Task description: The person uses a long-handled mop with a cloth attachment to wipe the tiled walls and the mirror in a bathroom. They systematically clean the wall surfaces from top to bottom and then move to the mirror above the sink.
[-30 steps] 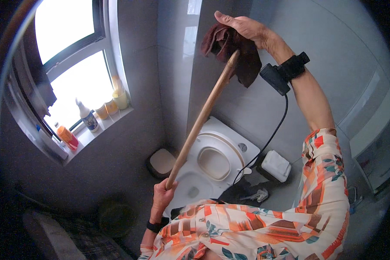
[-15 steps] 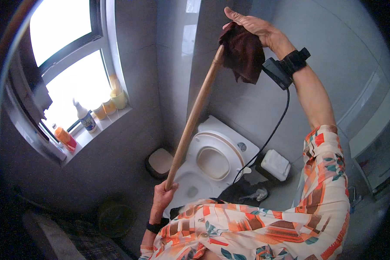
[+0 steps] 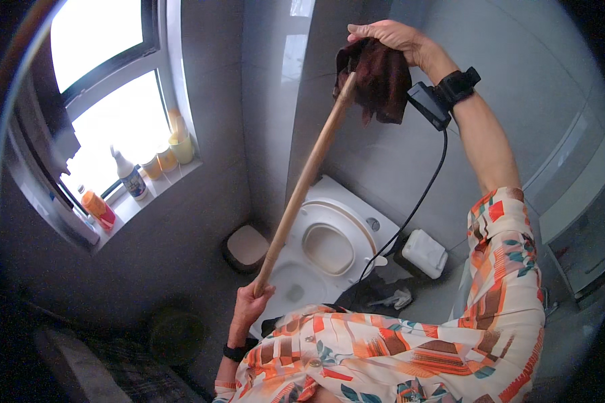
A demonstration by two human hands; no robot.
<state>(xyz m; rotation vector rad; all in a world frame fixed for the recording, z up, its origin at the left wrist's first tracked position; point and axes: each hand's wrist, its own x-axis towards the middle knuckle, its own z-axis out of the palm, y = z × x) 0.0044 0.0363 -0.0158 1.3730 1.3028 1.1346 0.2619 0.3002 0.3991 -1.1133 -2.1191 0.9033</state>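
Observation:
A long wooden pole (image 3: 306,181) slants up across the view. Its lower end is gripped in my left hand (image 3: 251,305), fingers wrapped round it. Up at the far end, my right hand (image 3: 400,39) holds a dark brown cloth (image 3: 381,80) draped over the tip of the pole. The thumb lies along the cloth's upper edge; the other fingers are partly hidden, and so is how the cloth meets the tip. Below the pole stands a white toilet (image 3: 292,285) with its seat raised.
Bottles, among them a spray bottle (image 3: 129,178) and an orange bottle (image 3: 99,209), line the sill with yellow cups (image 3: 166,160). A bin (image 3: 245,245) stands beside the toilet, and a white packet (image 3: 425,253) opposite. A black cable (image 3: 423,201) hangs from my right wrist.
My right hand has tipped over slightly, its thumb now lower and flatter against the cloth. The cloth's folds have shifted round the pole's tip. My left hand keeps its grip.

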